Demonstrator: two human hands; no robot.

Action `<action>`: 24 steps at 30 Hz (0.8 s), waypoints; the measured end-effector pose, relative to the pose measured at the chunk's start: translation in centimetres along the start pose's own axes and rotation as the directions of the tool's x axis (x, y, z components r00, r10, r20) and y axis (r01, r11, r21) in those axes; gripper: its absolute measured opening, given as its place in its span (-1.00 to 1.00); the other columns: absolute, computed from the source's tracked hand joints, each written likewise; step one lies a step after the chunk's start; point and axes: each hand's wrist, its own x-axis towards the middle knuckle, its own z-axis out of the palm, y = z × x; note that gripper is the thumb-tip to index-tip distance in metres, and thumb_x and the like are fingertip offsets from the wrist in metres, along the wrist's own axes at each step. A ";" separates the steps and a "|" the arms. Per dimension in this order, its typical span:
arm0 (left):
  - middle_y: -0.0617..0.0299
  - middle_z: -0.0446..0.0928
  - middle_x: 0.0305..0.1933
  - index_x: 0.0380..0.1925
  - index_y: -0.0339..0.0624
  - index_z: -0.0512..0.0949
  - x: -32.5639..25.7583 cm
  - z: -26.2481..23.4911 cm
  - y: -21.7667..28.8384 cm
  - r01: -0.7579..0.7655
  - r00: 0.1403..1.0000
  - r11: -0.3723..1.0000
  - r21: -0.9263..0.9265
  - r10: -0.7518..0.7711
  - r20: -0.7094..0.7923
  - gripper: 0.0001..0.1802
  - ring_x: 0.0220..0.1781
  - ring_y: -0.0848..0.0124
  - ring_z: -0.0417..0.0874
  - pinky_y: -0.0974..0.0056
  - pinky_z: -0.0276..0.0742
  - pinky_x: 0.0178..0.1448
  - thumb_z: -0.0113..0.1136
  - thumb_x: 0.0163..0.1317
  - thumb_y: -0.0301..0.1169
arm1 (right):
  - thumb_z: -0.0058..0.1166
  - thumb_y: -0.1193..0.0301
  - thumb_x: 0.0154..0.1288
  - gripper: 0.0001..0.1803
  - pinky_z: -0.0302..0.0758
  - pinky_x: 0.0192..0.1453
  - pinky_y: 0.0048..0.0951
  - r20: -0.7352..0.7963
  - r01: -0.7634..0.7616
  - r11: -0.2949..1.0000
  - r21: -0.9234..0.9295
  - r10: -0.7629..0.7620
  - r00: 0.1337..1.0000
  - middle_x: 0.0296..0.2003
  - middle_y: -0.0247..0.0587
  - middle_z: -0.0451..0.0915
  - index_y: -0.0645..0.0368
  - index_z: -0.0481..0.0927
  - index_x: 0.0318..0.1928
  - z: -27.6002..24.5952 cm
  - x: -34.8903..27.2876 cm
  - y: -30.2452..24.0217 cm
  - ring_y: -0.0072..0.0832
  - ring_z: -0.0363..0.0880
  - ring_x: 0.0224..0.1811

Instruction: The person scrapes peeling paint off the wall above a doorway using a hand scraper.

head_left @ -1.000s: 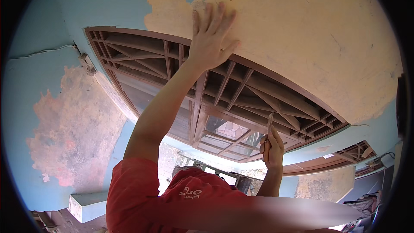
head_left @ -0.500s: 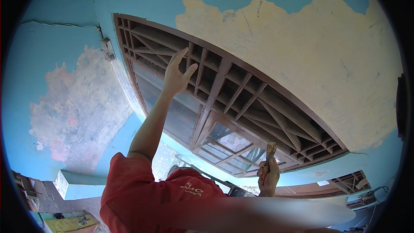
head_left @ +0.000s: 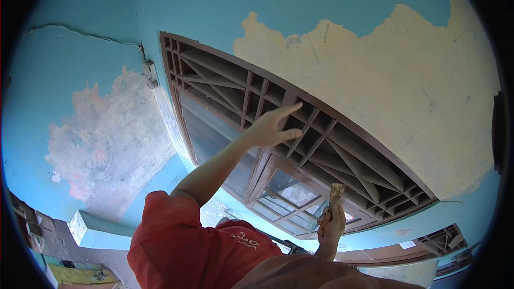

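Note:
My left hand [head_left: 273,127] is raised with its fingers apart and nothing in it. It is in front of the brown wooden lattice [head_left: 350,161] above a window; whether the fingertips touch the wood I cannot tell. Lower and to the right, my right hand [head_left: 332,229] is wrapped round the handle of a paint scraper [head_left: 337,192]. The scraper's flared, stained tan end points up, close before the window frame. Part of its handle is hidden by my fingers.
Turquoise wall [head_left: 198,0] surrounds the window, with a large stripped cream patch [head_left: 375,69] above it. Another bare patch [head_left: 115,139] marks the left wall, near a cable [head_left: 85,33]. A pale blue ledge [head_left: 101,230] juts out at lower left. Glass panes [head_left: 284,187] sit below the lattice.
My left hand has moved right and down along the lattice, from its left part to near its middle. My right hand still holds the scraper upright, almost in place. The view has shifted slightly.

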 end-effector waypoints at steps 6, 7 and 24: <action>-0.10 0.43 0.47 0.45 -0.22 0.37 -5.1 10.2 2.2 -0.063 0.978 0.979 -0.195 0.100 0.183 -0.17 0.51 0.06 0.43 0.09 0.32 0.55 0.48 0.24 -0.19 | -0.13 0.41 0.65 -0.47 0.40 -0.61 -0.60 0.164 0.207 0.971 -0.117 -0.187 0.969 -0.48 -0.24 0.58 0.24 0.28 0.53 5.1 -0.9 -1.7 -0.67 0.45 -0.67; -0.09 0.46 0.44 0.44 -0.21 0.39 -5.0 10.7 3.0 -0.076 0.979 0.976 -0.205 0.113 0.171 -0.20 0.49 0.06 0.47 0.09 0.35 0.53 0.48 0.23 -0.24 | -0.13 0.41 0.65 -0.47 0.40 -0.61 -0.60 0.136 0.213 0.970 -0.115 -0.197 0.971 -0.48 -0.24 0.58 0.24 0.28 0.53 5.4 -0.6 -3.0 -0.67 0.45 -0.67; 0.11 0.48 0.44 0.56 0.11 0.24 17.3 -4.9 15.8 -0.646 0.663 0.629 0.432 0.743 -0.089 -0.21 0.53 0.12 0.40 -0.04 0.23 0.60 0.29 0.39 -0.07 | 0.01 0.21 0.59 -0.49 0.60 -0.14 -0.27 0.288 0.634 -0.057 -0.771 -0.919 0.268 -0.26 -0.12 0.67 0.02 0.45 0.45 12.1 5.8 -33.7 -0.36 0.67 -0.28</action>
